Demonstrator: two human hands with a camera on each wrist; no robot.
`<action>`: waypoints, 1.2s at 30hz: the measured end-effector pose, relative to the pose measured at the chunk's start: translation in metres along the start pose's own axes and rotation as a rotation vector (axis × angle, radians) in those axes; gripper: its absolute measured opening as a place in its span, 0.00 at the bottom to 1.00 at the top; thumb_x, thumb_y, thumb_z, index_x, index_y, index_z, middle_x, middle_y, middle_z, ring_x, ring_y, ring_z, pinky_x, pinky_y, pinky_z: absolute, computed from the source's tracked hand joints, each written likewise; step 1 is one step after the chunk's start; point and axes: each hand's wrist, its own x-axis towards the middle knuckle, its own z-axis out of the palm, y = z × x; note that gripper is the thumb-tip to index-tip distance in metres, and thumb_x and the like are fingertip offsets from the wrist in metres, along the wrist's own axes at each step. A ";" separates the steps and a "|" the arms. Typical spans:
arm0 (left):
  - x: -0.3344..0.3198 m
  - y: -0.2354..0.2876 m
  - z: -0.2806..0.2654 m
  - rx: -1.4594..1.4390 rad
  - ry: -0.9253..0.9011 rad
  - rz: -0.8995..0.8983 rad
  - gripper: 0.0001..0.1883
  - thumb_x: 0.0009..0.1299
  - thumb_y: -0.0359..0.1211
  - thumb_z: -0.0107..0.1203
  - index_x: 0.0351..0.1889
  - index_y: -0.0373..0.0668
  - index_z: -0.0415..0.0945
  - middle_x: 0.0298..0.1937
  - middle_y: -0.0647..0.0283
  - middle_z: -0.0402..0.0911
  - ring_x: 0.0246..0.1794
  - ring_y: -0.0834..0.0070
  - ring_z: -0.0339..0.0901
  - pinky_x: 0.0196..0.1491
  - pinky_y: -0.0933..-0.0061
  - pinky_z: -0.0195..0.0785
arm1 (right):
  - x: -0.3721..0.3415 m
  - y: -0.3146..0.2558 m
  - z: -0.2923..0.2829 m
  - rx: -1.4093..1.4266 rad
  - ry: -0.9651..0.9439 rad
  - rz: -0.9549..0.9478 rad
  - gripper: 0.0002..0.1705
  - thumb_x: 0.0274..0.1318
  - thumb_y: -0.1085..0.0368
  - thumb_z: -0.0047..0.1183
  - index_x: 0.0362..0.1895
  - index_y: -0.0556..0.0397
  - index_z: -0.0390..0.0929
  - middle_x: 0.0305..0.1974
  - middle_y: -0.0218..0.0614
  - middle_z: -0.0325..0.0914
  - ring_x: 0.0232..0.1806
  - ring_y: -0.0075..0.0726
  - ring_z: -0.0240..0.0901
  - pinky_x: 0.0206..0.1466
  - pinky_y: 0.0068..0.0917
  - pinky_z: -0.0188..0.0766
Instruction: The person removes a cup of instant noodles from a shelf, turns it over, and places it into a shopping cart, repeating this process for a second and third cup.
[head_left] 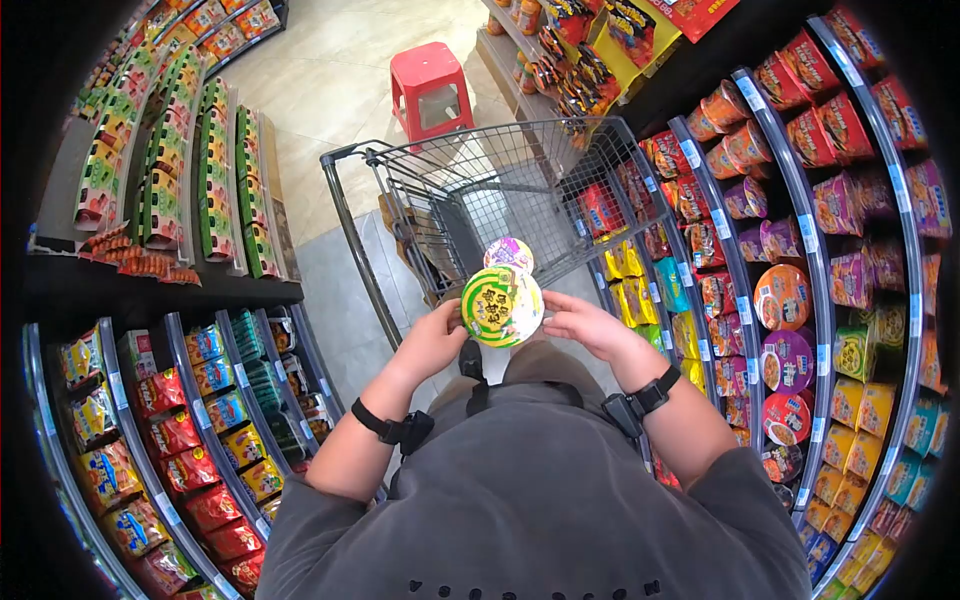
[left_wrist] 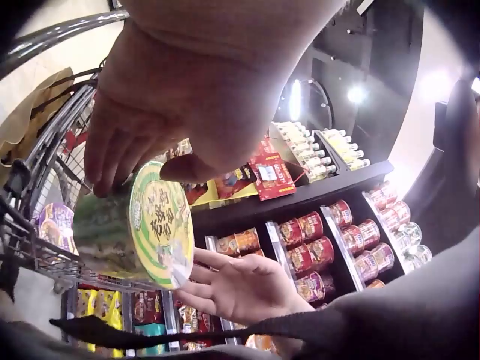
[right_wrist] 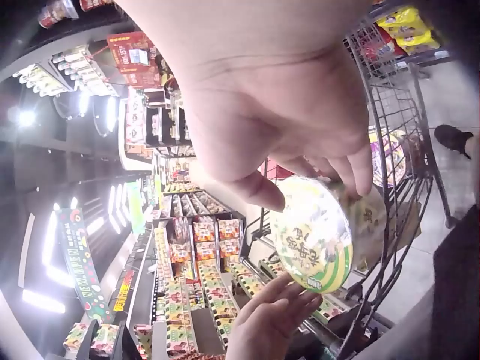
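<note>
A round tub with a green, yellow and white lid [head_left: 502,307] is held between both hands in front of the body. The left hand [head_left: 432,338] grips its left side, fingers curled round the wall, as the left wrist view also shows at the tub [left_wrist: 161,225]. On the other side the right hand [head_left: 585,325] holds the rim, its thumb by the lid [right_wrist: 311,234] in the right wrist view. Just beyond lies a second tub with a purple and white lid [head_left: 508,254], at the near end of the cart.
A wire shopping cart [head_left: 500,150] stands ahead, a red stool [head_left: 431,90] past it. Shelves of cup and bag noodles [head_left: 785,298] line the right; packets [head_left: 184,435] fill shelves at left. A brown bag [left_wrist: 30,112] hangs by the cart in the left wrist view.
</note>
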 end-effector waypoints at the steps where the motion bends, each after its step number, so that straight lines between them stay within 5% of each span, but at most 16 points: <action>1: 0.008 0.001 0.001 0.038 -0.001 -0.019 0.27 0.74 0.29 0.50 0.70 0.28 0.68 0.60 0.43 0.84 0.61 0.57 0.83 0.65 0.62 0.74 | 0.006 -0.001 -0.007 0.005 -0.005 0.008 0.41 0.66 0.68 0.51 0.82 0.55 0.55 0.67 0.34 0.73 0.63 0.25 0.70 0.66 0.27 0.67; 4: 0.036 0.006 0.003 0.090 -0.013 -0.083 0.24 0.74 0.29 0.50 0.67 0.28 0.71 0.58 0.44 0.85 0.59 0.58 0.84 0.62 0.62 0.75 | 0.034 -0.006 -0.033 0.040 0.004 0.068 0.40 0.68 0.68 0.49 0.82 0.54 0.54 0.72 0.36 0.69 0.72 0.29 0.65 0.74 0.33 0.62; 11: 0.122 -0.025 0.016 0.300 -0.061 -0.304 0.21 0.72 0.36 0.53 0.58 0.32 0.81 0.51 0.42 0.87 0.55 0.53 0.85 0.58 0.58 0.75 | 0.101 -0.031 -0.080 0.059 -0.020 0.225 0.38 0.67 0.69 0.47 0.80 0.55 0.57 0.66 0.33 0.74 0.66 0.25 0.71 0.66 0.25 0.67; 18: 0.181 -0.061 0.040 0.241 0.013 -0.420 0.22 0.72 0.36 0.52 0.58 0.30 0.81 0.48 0.43 0.88 0.50 0.55 0.86 0.57 0.60 0.75 | 0.164 -0.034 -0.124 0.134 -0.053 0.325 0.36 0.63 0.69 0.48 0.77 0.50 0.65 0.64 0.30 0.76 0.65 0.26 0.70 0.65 0.27 0.65; 23: 0.199 -0.095 0.053 0.178 0.062 -0.479 0.19 0.73 0.33 0.50 0.56 0.30 0.81 0.41 0.51 0.89 0.42 0.63 0.86 0.49 0.64 0.76 | 0.205 0.008 -0.151 0.061 -0.101 0.344 0.38 0.61 0.69 0.48 0.78 0.52 0.63 0.66 0.37 0.74 0.67 0.33 0.70 0.65 0.35 0.67; 36: 0.210 -0.095 0.061 0.232 0.035 -0.523 0.21 0.71 0.38 0.52 0.54 0.31 0.81 0.42 0.44 0.88 0.46 0.50 0.85 0.52 0.56 0.75 | 0.207 -0.011 -0.153 0.023 -0.161 0.365 0.40 0.64 0.68 0.53 0.80 0.53 0.59 0.70 0.43 0.72 0.72 0.36 0.67 0.70 0.35 0.65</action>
